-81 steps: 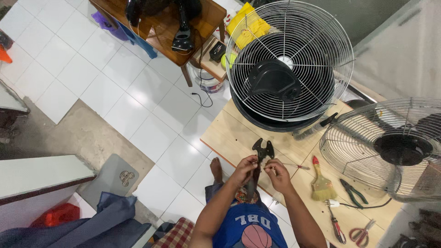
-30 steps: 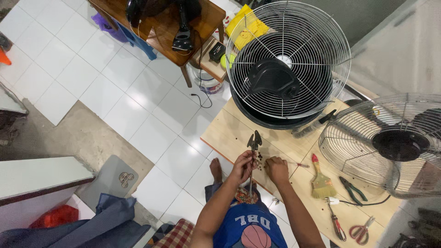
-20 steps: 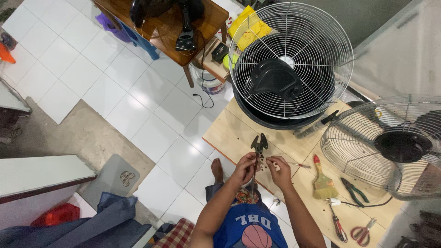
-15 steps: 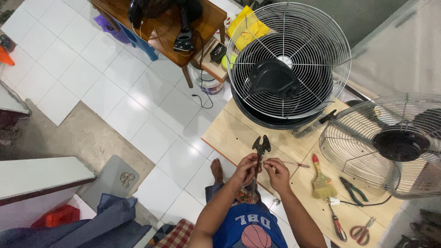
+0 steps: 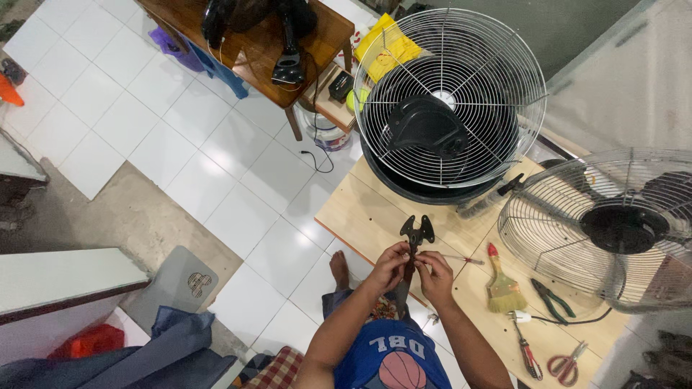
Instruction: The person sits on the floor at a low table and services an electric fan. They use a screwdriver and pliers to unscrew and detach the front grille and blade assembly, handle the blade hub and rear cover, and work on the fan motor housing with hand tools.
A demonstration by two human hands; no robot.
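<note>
Black metal bracket (image 5: 416, 238) stood upright at lower centre; I saw my left hand (image 5: 390, 265) and right hand (image 5: 435, 272) fingers clamped on its stem above the bench (image 5: 367, 209).

Black bracket (image 5: 416, 238) between both hands
</note>
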